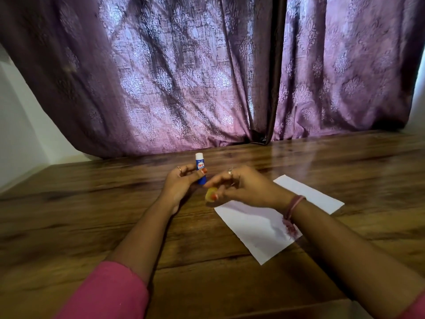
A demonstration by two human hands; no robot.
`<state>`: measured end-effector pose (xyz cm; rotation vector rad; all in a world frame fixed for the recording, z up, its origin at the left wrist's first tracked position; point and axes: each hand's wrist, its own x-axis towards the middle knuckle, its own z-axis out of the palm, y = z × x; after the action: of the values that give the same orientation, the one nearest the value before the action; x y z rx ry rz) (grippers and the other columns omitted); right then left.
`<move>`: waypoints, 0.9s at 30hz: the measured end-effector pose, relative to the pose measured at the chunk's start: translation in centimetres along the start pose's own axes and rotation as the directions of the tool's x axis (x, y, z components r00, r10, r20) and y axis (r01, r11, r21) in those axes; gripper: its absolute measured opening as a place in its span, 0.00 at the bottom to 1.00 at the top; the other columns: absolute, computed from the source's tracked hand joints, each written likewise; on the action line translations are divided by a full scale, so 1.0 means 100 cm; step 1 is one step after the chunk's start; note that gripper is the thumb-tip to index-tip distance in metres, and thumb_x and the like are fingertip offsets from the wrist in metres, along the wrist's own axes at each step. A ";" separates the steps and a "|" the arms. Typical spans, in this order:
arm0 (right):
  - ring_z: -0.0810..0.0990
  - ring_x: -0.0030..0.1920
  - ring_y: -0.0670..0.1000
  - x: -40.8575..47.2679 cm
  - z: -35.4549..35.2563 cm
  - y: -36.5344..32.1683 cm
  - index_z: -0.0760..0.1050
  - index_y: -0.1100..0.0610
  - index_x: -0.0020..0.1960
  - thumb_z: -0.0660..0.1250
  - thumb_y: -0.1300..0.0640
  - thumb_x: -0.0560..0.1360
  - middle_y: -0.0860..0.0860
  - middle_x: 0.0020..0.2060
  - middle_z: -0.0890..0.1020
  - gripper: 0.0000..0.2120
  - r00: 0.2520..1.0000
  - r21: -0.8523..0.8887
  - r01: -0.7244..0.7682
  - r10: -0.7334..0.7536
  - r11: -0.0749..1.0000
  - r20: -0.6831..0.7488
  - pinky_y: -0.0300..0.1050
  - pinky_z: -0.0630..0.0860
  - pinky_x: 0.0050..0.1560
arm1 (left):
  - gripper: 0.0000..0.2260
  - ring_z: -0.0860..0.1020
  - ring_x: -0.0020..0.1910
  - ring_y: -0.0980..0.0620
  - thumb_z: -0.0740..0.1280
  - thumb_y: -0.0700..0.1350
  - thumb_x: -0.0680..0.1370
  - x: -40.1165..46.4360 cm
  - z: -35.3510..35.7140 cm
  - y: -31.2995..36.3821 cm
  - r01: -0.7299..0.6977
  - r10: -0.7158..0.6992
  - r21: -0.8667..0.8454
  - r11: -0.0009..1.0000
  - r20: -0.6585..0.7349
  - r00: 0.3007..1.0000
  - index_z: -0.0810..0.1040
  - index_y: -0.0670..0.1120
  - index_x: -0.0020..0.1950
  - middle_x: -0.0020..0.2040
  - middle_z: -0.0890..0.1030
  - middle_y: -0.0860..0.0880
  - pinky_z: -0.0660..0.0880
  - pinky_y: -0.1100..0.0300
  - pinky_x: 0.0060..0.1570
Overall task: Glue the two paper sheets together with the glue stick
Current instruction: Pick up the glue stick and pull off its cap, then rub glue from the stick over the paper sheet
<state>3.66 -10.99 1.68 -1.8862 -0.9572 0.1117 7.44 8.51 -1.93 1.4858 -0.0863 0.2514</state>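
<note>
My left hand grips a blue glue stick upright above the wooden table, its white glue end pointing up. My right hand, just to the right of it, pinches the yellow cap between thumb and fingers, and the cap is off the stick. Two white paper sheets lie flat on the table to the right. The near sheet lies partly under my right wrist. The far sheet lies behind my right forearm, partly hidden by it.
A purple patterned curtain hangs along the table's far edge. A white wall stands at the left. My pink sleeves show at the bottom corners, and a thread bracelet circles my right wrist.
</note>
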 end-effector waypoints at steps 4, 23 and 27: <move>0.82 0.43 0.40 0.003 0.021 -0.005 0.79 0.54 0.58 0.72 0.59 0.72 0.50 0.45 0.85 0.14 0.993 -0.254 0.074 -0.047 0.964 0.112 0.35 0.77 0.48 | 0.05 0.79 0.37 0.53 0.70 0.35 0.73 -0.001 0.002 0.002 0.001 -0.002 -0.047 0.999 -0.012 1.000 0.81 0.44 0.44 0.38 0.83 0.48 0.78 0.59 0.42; 0.83 0.40 0.53 0.002 -0.003 0.007 0.79 0.59 0.51 0.75 0.59 0.69 0.55 0.41 0.84 0.12 0.941 -0.063 -0.106 0.080 0.992 -0.329 0.50 0.81 0.46 | 0.05 0.81 0.45 0.45 0.73 0.40 0.71 -0.012 0.021 0.022 0.042 -0.026 -0.239 0.970 0.071 0.997 0.82 0.45 0.46 0.45 0.83 0.42 0.79 0.52 0.47; 0.85 0.40 0.54 0.001 -0.001 0.008 0.80 0.57 0.46 0.79 0.48 0.62 0.54 0.37 0.86 0.18 0.889 0.050 -0.122 0.132 0.991 -0.439 0.53 0.81 0.44 | 0.09 0.82 0.41 0.49 0.76 0.47 0.66 -0.021 0.034 0.029 0.004 0.021 -0.200 0.980 0.124 0.992 0.84 0.47 0.44 0.42 0.84 0.44 0.79 0.57 0.38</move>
<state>4.19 -11.17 1.15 -1.8438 -0.5182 -0.2234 5.10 5.12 0.75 1.2998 -0.2129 0.1510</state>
